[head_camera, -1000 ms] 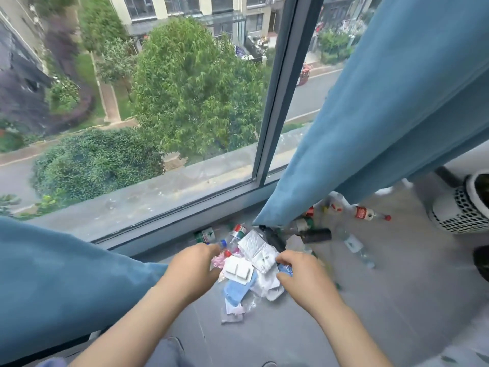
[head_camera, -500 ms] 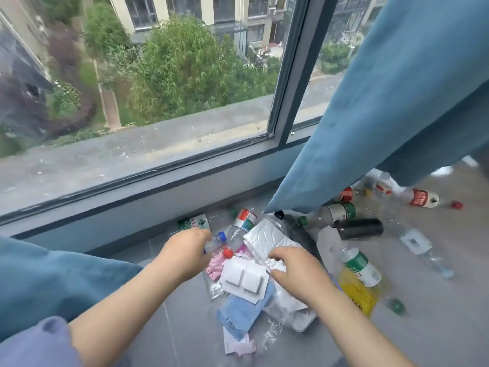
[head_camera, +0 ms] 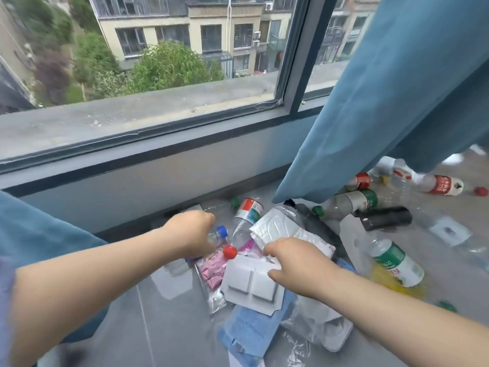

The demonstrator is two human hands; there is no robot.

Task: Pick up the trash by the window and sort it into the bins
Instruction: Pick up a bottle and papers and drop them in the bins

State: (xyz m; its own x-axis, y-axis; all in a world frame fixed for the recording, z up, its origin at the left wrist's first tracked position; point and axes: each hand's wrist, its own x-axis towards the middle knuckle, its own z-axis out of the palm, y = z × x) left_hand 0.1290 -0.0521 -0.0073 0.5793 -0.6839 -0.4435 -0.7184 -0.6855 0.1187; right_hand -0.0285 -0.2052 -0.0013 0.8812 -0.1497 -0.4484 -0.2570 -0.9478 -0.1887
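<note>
A heap of trash lies on the grey floor under the window. My left hand [head_camera: 190, 234] curls round a small clear bottle with a blue cap [head_camera: 221, 231]. To its right, my right hand [head_camera: 296, 263] pinches a white crinkled wrapper [head_camera: 280, 226], with the thumb over a white blister tray [head_camera: 251, 286]. A pink packet [head_camera: 213, 270], a red cap [head_camera: 229, 252] and blue paper [head_camera: 251, 329] sit in the heap. A clear bottle with a red and green label [head_camera: 248, 210] lies just behind the hands. No bins are in view.
More bottles lie to the right: a green-labelled one [head_camera: 394, 263] on yellow plastic, a black cylinder [head_camera: 383, 218], a red-labelled one [head_camera: 442, 185]. A blue curtain [head_camera: 383, 102] hangs over the right of the heap; another [head_camera: 39, 234] is at left. The window wall [head_camera: 158, 176] is directly behind.
The view has dropped and come closer to the heap. Both hands stay on the heap; the right hand has shifted left onto the white wrapper and tray.
</note>
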